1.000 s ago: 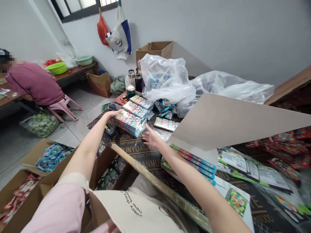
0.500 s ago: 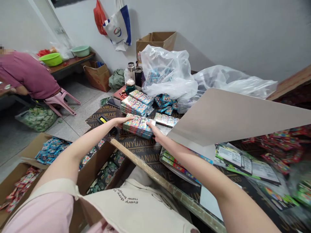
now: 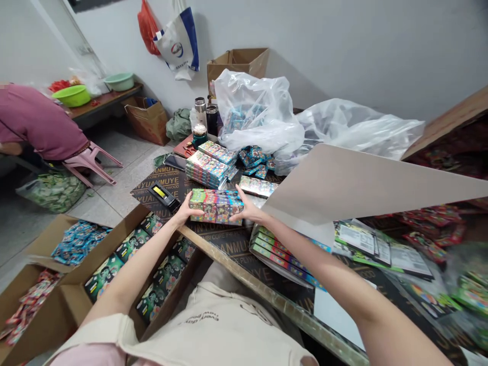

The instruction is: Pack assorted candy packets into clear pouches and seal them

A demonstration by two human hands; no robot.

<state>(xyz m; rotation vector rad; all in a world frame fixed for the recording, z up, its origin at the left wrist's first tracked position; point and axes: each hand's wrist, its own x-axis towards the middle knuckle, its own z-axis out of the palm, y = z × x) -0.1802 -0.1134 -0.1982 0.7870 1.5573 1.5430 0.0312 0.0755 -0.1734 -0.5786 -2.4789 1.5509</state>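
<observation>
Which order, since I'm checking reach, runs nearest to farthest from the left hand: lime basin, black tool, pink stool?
1. Black tool: on the table, left of the left hand.
2. Pink stool: left, on the floor.
3. Lime basin: left, on a bench.

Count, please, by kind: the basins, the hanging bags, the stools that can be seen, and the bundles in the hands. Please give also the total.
Basins: 2 (lime basin, pale green basin)
Hanging bags: 2 (red bag, white and blue bag)
Stools: 1 (pink stool)
Bundles: 1 (bundle of packs, between left hand and right hand)
Total: 6
</observation>
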